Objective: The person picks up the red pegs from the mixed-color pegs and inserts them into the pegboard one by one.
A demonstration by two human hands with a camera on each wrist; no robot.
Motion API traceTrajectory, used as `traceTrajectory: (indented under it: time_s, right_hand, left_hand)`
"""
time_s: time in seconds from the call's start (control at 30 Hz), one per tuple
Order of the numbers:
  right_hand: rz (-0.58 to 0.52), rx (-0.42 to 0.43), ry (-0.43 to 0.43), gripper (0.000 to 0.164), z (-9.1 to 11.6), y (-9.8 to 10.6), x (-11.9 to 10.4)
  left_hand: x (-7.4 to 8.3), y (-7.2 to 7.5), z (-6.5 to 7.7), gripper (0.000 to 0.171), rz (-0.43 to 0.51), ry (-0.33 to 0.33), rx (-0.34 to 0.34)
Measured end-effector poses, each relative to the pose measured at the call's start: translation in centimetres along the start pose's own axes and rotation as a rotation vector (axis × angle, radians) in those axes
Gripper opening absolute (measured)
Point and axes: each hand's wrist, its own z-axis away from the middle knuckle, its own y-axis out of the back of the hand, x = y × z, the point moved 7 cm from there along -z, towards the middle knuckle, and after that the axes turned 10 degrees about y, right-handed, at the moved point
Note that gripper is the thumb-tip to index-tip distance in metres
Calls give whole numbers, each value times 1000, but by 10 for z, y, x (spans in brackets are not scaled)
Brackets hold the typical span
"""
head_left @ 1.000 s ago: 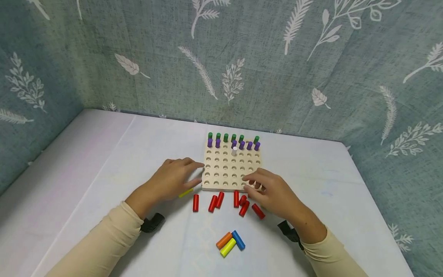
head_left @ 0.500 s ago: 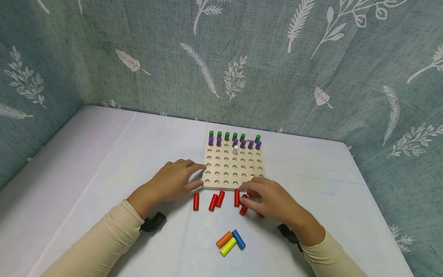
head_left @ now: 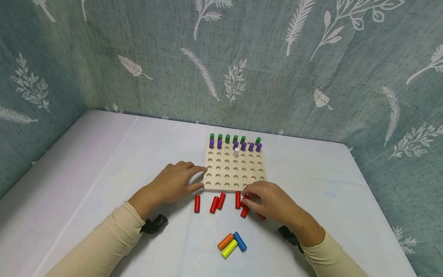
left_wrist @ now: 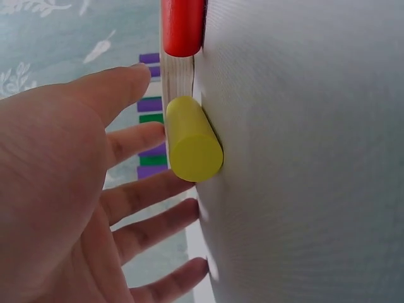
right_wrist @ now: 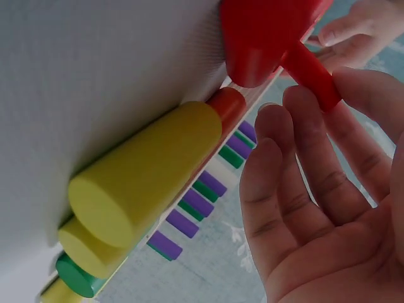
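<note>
- We see the right hand (head_left: 266, 198) pinching a red cylindrical peg (right_wrist: 314, 77) by one end, presumably leaving the other end free.
- We find this peg near the board's front edge; it looks straight-sided, smooth and plain.
- We note the left hand (head_left: 176, 182), fingers extended, at the left edge of the pale wooden pegboard (head_left: 221, 190), probably steadying it.
- We judge the loose red cylindrical pegs (head_left: 197, 204) lie along the front for easy reach.
- Beyond, we see upright purple cylindrical pegs (head_left: 219, 144) before green ones (head_left: 227, 139).
</note>
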Motion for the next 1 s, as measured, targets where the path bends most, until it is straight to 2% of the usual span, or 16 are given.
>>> traceTrajectory:
  time_s: [0.4,0.5,0.77,1.0]
  right_hand:
    - [-19,45,-17,15,2,5,8]
    - [-23,77,-33,16,3,10,10]
    - [-53,174,-3,16,5,25,15]
    - [-32,224,-36,19,8,34,22]
  left_hand:
    - [-3,-3,-2,50,15,-6,10]
    - [-3,-2,-3,49,13,-6,16]
    - [-5,-2,-5,48,22,13,0]
    - [-4,-2,-5,49,33,18,-13]
